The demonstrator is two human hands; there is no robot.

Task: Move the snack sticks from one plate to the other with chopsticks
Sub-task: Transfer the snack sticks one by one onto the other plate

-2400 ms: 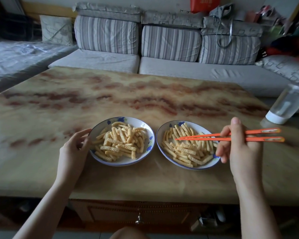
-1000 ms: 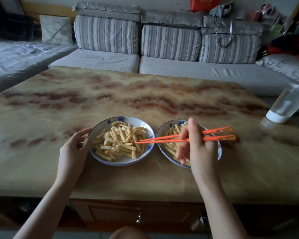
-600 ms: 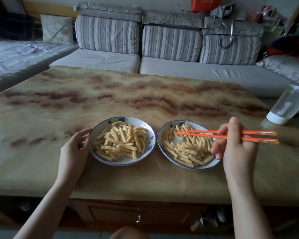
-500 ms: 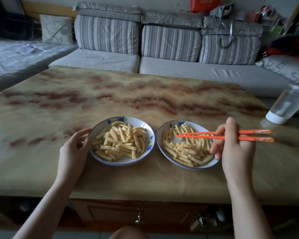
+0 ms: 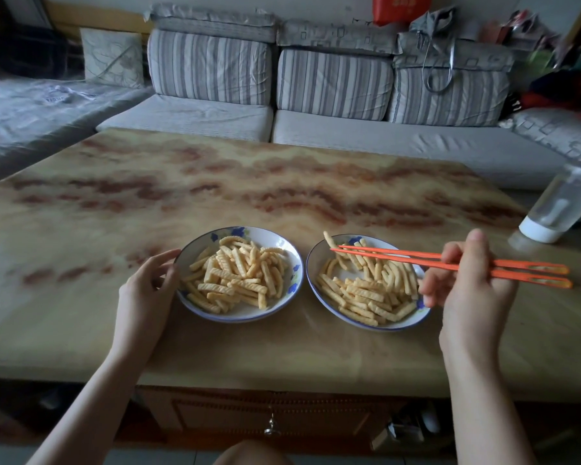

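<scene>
Since the frame half a second ago, the orange chopsticks [image 5: 416, 258] have closed on one snack stick [image 5: 329, 239] and raised it, tilted, above the far left edge of the right plate [image 5: 383, 327]. The right hand [image 5: 467, 290], at the right of the frame, grips the chopsticks near their back ends with thumb up and fingers curled under. The chopstick tips point left and are pressed together on the stick.

A heap of snack sticks [image 5: 369, 293] lies in the right plate, mostly toward its near and right side. The left plate [image 5: 242, 318], just beside it and not touching, holds its own pile [image 5: 239, 273]. The left hand [image 5: 145, 293] rests against the left plate's outer rim, fingers loosely curved, fingertips touching the edge.

Both plates sit near the front of the marbled counter [image 5: 215, 182]. A clear bottle [image 5: 564, 203] with a white cap stands inverted at the counter's right edge. A striped sofa [image 5: 349, 135] runs behind, across the upper frame.
</scene>
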